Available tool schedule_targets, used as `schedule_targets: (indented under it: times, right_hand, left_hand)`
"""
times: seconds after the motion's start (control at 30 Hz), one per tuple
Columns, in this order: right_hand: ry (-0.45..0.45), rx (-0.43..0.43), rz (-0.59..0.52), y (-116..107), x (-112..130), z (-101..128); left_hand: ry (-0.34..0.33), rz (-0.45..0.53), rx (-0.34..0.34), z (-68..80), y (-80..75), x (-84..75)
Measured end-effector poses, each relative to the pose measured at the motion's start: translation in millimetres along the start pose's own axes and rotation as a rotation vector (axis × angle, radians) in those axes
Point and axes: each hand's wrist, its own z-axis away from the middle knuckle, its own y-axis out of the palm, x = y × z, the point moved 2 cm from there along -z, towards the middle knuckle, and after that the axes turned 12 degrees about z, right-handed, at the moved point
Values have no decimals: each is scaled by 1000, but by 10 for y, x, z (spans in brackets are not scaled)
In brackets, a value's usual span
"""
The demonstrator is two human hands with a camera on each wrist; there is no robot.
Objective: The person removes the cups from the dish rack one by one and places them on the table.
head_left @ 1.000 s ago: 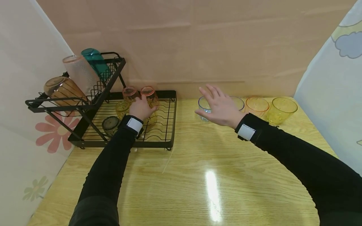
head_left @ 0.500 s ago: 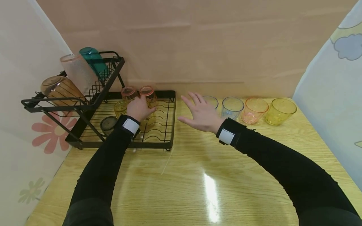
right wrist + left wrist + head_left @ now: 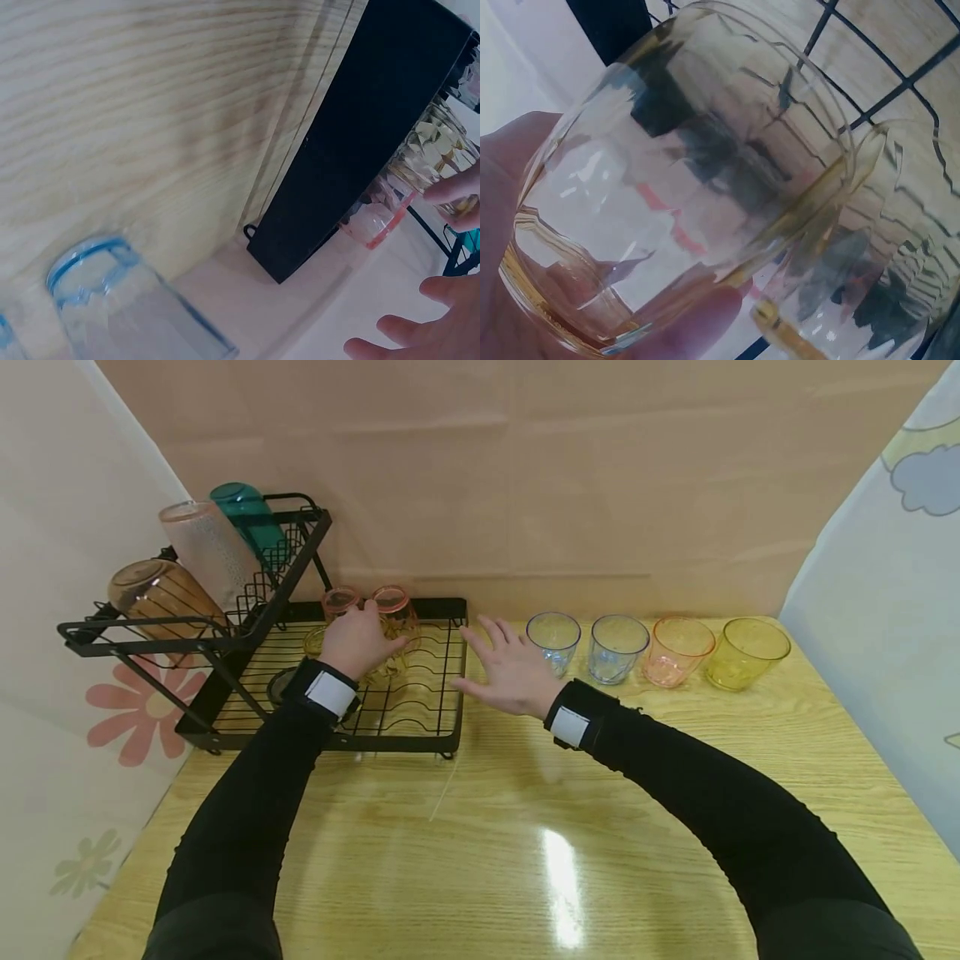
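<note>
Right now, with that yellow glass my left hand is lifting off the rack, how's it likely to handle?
The yellow glass looks rigid and probably breakable, so knocking the black rack could chip it. Its glossy ribbed wall may be slippery, though the left hand wraps it. Short and wide, it should stand steadily, but would likely roll on its side.
</note>
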Motion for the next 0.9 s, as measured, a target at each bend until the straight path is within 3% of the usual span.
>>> schedule_targets:
  times: [0.2,0.43,0.73,0.9]
  right_hand:
    - [10,19,-32,63,90,-44]
    - [27,18,-138,79,161,-19]
    - [130,-52,-497,129,205,101]
    - [177,-90,-714,182,203,221]
  left_hand:
    - [-19,54,39,72,-100,11]
    - [-18,260,69,189,-158,45]
    - [-60,550,60,384,-139,-54]
    - [-55,646,108,486,-60,-142]
